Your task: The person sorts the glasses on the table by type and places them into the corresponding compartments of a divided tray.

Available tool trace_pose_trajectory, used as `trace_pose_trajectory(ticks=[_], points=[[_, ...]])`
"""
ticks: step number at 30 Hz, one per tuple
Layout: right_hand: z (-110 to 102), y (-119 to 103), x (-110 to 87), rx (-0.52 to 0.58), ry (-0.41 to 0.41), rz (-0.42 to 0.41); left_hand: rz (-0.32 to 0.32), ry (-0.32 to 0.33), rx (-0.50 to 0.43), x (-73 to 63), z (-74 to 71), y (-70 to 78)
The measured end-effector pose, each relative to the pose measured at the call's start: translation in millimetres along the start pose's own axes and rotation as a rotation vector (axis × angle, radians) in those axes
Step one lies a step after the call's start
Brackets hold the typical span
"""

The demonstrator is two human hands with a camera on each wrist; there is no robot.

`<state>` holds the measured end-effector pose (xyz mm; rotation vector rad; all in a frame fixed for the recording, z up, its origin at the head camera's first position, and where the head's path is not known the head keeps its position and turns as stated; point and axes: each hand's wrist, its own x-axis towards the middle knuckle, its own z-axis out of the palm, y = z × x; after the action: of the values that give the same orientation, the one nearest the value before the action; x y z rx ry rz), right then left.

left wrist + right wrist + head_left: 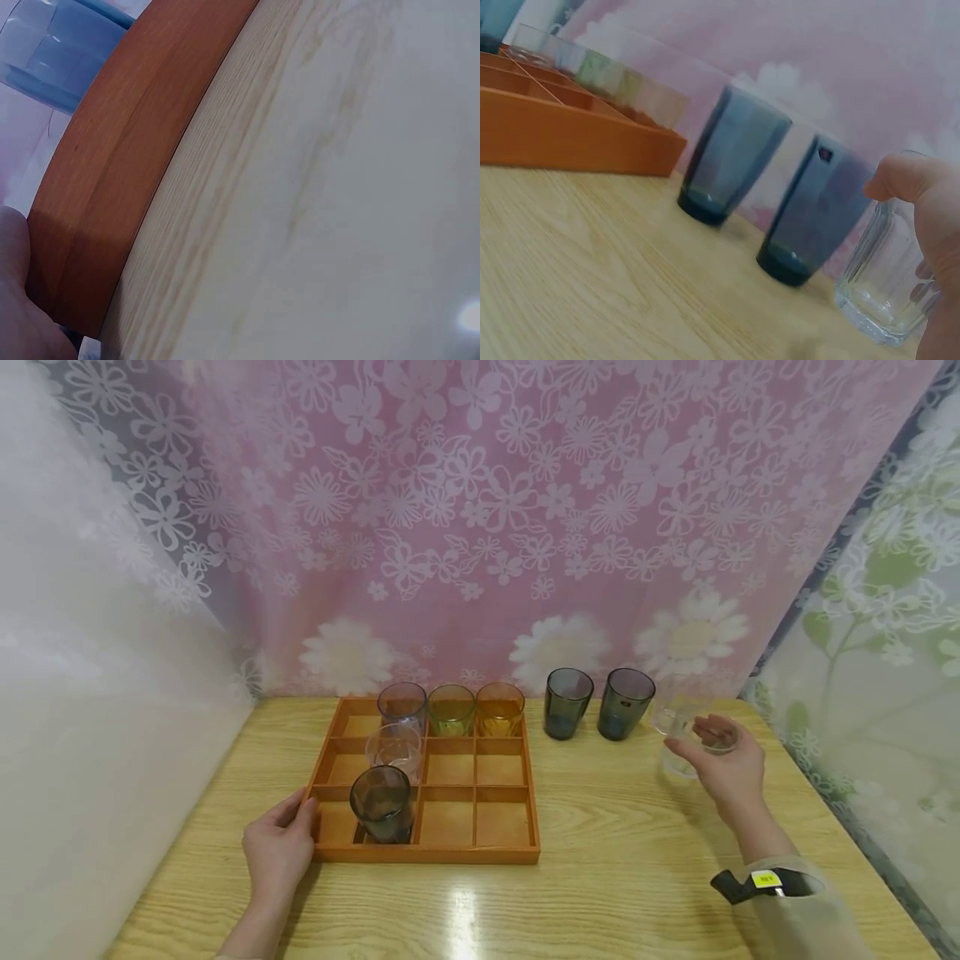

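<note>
My left hand (pixel 279 847) grips the left side of a divided wooden tray (pixel 427 855) near its front corner. On the right, my right hand (pixel 731 768) holds a clear drinking glass (pixel 881 289), thumb on the near side and fingers around it. The glass is upright in the head view, at or just above the table; contact cannot be told. Behind it stands another clear glass (pixel 664 717), partly hidden. Two smoky blue-grey glasses (pixel 567 706) (pixel 626 706) stand between the tray and the right hand.
In the tray's back row sit a pale purple glass (pixel 402 706), a green glass (pixel 452 714) and an amber glass (pixel 500 714). A clear glass (pixel 395 756) is in the middle row, a dark grey glass (pixel 382 806) in the front row. Floral curtains (pixel 480 527) surround the table.
</note>
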<state>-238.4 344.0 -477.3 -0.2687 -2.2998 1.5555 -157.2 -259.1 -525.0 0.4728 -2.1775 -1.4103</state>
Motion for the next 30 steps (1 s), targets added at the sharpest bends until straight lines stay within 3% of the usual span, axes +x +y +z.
trace_pose_trajectory(ticks=[9, 20, 30], points=[[15, -38, -18.7, 0.143, -0.053, -0.063, -0.01, -0.005, 0.022, -0.1, -3.2, 1.0], [46, -76, -37.5, 0.339, -0.197, -0.119, -0.007, -0.002, 0.018, -2.7, -0.8, 2.7], [85, -103, -52.4, 0.268, -0.313, -0.177, 0.01, -0.002, 0.023, -3.1, -0.1, 3.7]])
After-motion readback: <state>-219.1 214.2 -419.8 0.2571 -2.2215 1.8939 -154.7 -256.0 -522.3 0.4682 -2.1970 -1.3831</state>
